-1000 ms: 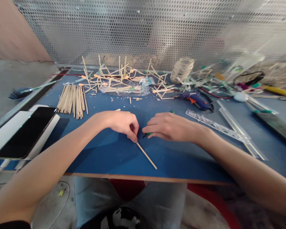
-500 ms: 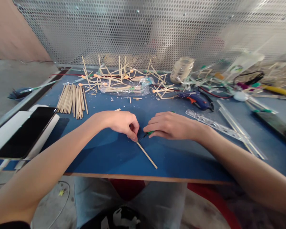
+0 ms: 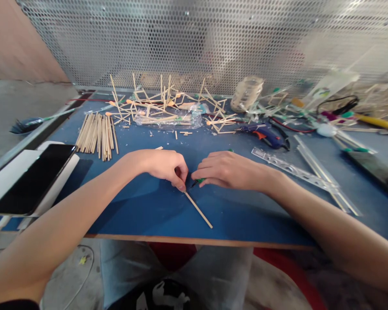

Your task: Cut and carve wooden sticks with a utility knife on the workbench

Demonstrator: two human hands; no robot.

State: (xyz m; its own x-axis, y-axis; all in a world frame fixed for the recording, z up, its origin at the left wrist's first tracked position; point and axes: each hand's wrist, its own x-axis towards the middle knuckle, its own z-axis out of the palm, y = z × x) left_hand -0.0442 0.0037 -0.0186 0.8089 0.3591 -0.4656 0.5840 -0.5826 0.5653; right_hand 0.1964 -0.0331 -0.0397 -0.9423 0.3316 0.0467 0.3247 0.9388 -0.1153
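My left hand [image 3: 171, 168] pinches the upper end of a thin wooden stick [image 3: 198, 210] between thumb and fingertips. The stick slants down to the right over the blue tabletop, towards its front edge. My right hand [image 3: 224, 170] is closed around a green-handled craft knife [image 3: 199, 181], mostly hidden under the fingers. Its dark, narrow tip points left and meets the stick, or nearly so, right beside my left thumb. Whether the blade touches the wood is too small to tell.
A bundle of wooden sticks [image 3: 97, 135] lies left, behind a black phone [image 3: 35, 178]. Stick frames with orange tips and a plastic bag [image 3: 171, 118] fill the back. A blue glue gun [image 3: 267, 134], clear ruler [image 3: 291, 168] and jar [image 3: 246, 94] are to the right.
My right hand and the craft knife have shifted slightly left, closer to my left thumb. My left hand keeps its pinch on the stick, almost unmoved.
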